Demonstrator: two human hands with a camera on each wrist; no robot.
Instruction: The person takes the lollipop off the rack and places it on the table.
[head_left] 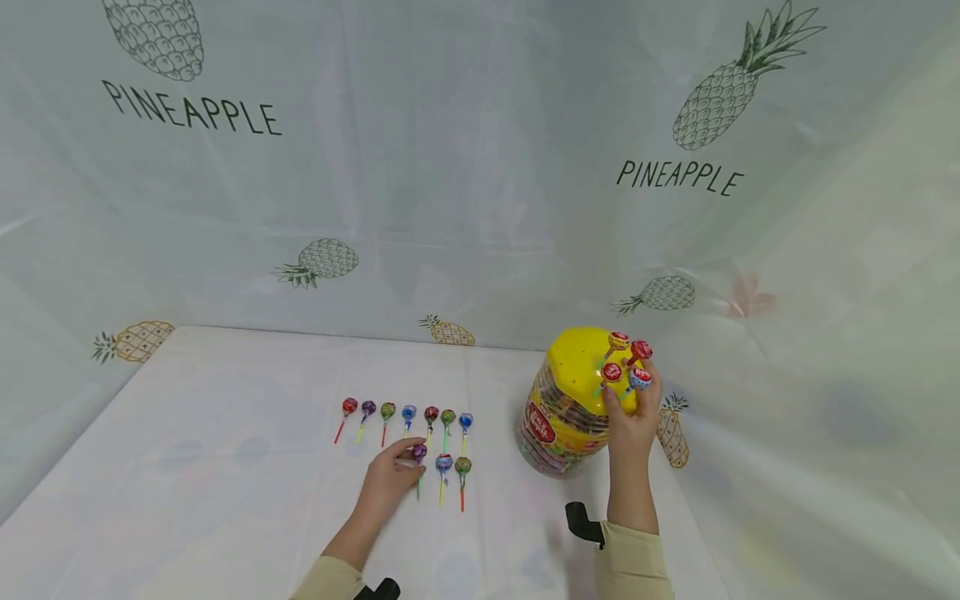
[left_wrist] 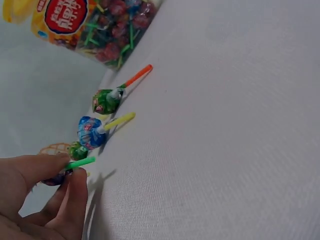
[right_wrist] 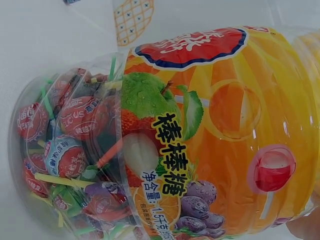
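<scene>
My left hand (head_left: 392, 479) pinches a purple-wrapped lollipop (head_left: 419, 452) between thumb and fingers; its green stick (left_wrist: 82, 162) shows in the left wrist view. Right of it lie a blue lollipop (head_left: 444, 463) with a yellow stick and a green lollipop (head_left: 463, 466) with an orange stick. My right hand (head_left: 633, 417) is at the yellow lid (head_left: 573, 362) of a big clear candy jar (head_left: 558, 425). Thumb and fingers lie on either side of a blue-and-white lollipop (head_left: 639, 379) there; I cannot tell whether they grip it. Several red lollipops (head_left: 611, 372) stand beside it on the lid.
A row of several lollipops (head_left: 387, 411), sticks toward me, lies behind the left hand on the white table (head_left: 225, 517). Wrapped lollipops (right_wrist: 75, 117) fill the jar's lower part. Behind the table hangs a pale cloth (head_left: 450, 167) with pineapple prints.
</scene>
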